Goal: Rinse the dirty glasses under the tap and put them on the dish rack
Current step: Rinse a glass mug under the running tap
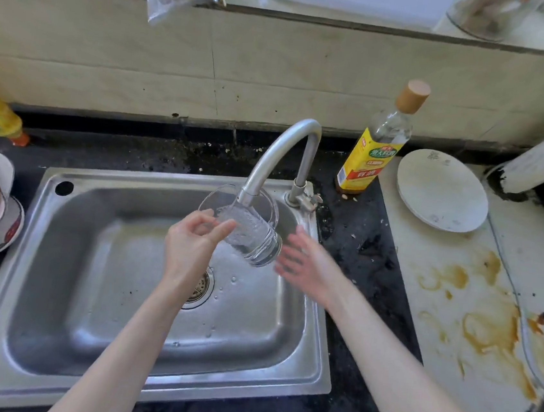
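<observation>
Water runs from the tap (279,159) into a clear glass (248,227) held tilted over the steel sink (91,254). Left hand (189,244) pinches the glass rim between its fingers (224,229). Right hand (305,263) is spread loose just beside the glass base, blurred, grasping nothing. On the table right of the tap stand 1 yellow-labelled bottle (375,149) and 1 white plate (441,190).

Two bare forearms — no sleeves, left hand (189,247) and right hand (304,266) without rings or gloves.
</observation>
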